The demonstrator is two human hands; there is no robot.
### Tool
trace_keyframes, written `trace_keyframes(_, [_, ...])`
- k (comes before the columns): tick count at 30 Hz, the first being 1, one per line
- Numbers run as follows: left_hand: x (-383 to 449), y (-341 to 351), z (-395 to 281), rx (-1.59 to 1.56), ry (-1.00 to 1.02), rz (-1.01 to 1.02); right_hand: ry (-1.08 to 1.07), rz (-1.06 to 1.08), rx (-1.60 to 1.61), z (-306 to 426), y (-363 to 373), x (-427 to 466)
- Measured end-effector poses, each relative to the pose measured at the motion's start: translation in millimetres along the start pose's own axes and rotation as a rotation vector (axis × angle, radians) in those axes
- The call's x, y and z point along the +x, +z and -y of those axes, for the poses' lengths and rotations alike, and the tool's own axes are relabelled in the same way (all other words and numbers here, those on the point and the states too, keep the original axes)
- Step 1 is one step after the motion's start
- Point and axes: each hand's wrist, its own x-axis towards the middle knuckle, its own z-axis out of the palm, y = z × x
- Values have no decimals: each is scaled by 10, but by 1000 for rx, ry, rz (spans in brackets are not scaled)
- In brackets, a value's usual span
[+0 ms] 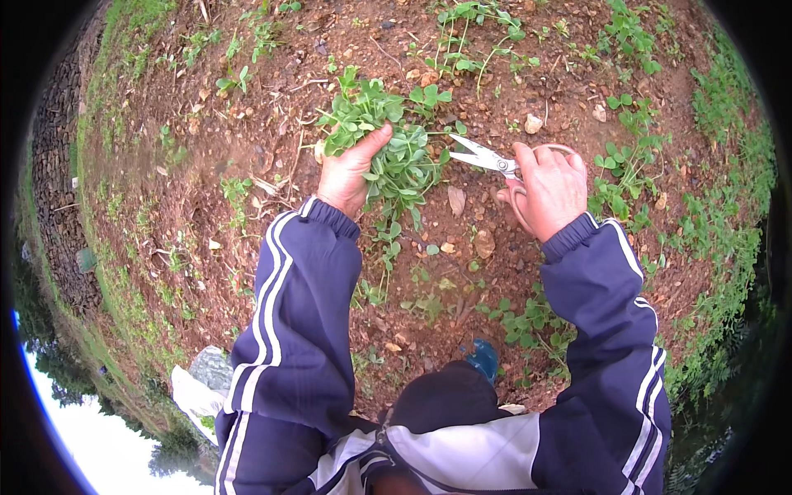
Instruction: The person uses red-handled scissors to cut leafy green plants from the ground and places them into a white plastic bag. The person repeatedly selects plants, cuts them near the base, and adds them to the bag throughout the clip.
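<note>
A bunch of leafy green shoots (362, 114) is gripped in my left hand (352, 167), thumb across the stems. More leaves of a low plant (405, 164) spread beside and below that hand, and I cannot tell which of them are held. My right hand (550, 185) has its fingers through the handles of a pair of scissors (495, 159). Their blades are apart and point left at the plant's right edge, close to a thin stem. The palm side of both hands is hidden.
Reddish stony soil (458, 266) bears several leafy plants, including a clump at the top (470, 43) and one on the right (628, 167). A white bag (198, 393) lies at lower left. My blue boot (482, 359) stands on the soil. A stone wall (59, 173) runs along the far left.
</note>
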Motion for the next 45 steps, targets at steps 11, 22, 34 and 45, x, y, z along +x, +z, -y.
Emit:
trace_keyframes(11, [-81, 135, -25, -8, -33, 93, -40, -108, -51, 127, 75, 159])
trace_keyframes(22, [-41, -552, -133, -193, -106, -89, -18, -87, -35, -51, -48, 97])
trace_keyframes(34, [329, 243, 19, 587, 224, 313, -30, 52, -75, 290, 70, 628])
trace_keyframes(45, [500, -201, -388, 38, 328, -82, 299, 258, 230, -383, -183, 447])
